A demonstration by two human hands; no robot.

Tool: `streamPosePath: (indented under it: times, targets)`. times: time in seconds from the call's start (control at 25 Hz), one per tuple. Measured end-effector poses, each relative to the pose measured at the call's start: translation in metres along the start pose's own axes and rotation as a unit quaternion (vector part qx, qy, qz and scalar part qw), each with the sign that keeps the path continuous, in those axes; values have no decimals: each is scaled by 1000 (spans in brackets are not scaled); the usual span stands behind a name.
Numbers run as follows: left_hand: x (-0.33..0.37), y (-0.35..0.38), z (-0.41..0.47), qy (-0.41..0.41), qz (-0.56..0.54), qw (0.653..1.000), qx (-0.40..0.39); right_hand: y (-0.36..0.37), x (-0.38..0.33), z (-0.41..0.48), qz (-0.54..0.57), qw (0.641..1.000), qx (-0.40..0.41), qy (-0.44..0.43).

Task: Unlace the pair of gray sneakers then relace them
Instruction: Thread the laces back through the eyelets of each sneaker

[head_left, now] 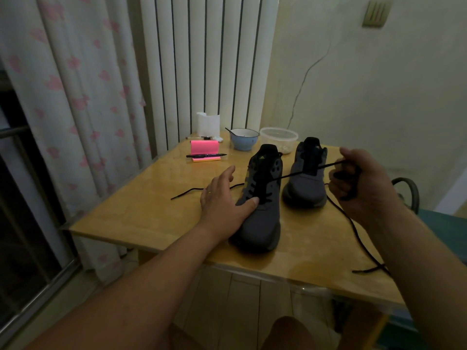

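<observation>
Left grip (225, 200) flat on one of two sneakers (260, 223); right grip (364, 183) apparently pinches lace (303, 171).

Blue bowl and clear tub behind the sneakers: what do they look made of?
The blue bowl looks like enamelled metal or glazed ceramic: glossy, with a dark rim; I cannot tell which. The clear tub looks like thin translucent plastic, its contents showing through the wall.

Left hand (222, 198) and right hand (361, 183) bare, both forearms bare right up to the frame edge; thin yellowish ring (209, 192) on one left finger
</observation>
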State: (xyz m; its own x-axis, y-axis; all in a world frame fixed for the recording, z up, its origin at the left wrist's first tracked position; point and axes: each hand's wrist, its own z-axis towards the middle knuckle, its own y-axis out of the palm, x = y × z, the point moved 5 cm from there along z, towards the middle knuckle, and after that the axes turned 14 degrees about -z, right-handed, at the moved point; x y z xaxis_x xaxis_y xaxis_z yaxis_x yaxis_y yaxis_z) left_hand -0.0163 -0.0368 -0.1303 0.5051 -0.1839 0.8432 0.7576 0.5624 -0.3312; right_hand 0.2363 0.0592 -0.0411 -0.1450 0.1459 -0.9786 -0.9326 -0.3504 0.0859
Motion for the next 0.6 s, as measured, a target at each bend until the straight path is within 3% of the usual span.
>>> streamPosePath:
  times: [0.08,0.12,0.2,0.24,0.28,0.4,0.48,0.52,0.56,0.6]
  targets:
    - [-2,1,1,-8,-1,1000,-4,-4,10,-4,-95,995,-17,24]
    - [-1,2,1,-9,2,1000,-10,-7,17,-6,-233,971,-39,34]
    - [-1,4,2,-12,9,1000,-24,-8,34,-15,-511,847,-127,66]
    - [-3,5,4,-22,-8,999,-37,-6,41,-20,-588,788,-164,74]
    - [-8,6,8,-45,-44,996,-56,-3,46,-22,-625,755,-182,71]
    - [-24,8,28,-116,-81,983,-117,16,38,-20,-675,725,-138,-1]
    - [-32,8,41,-112,-3,981,-160,31,25,-13,-748,653,-29,-112]
    - [-35,8,47,-104,36,979,-172,40,21,-12,-750,643,14,-153]
    - [-39,7,51,-99,70,976,-182,47,21,-11,-720,674,21,-165]
    - [-42,7,54,-93,97,972,-194,56,27,-11,-664,733,-6,-151]
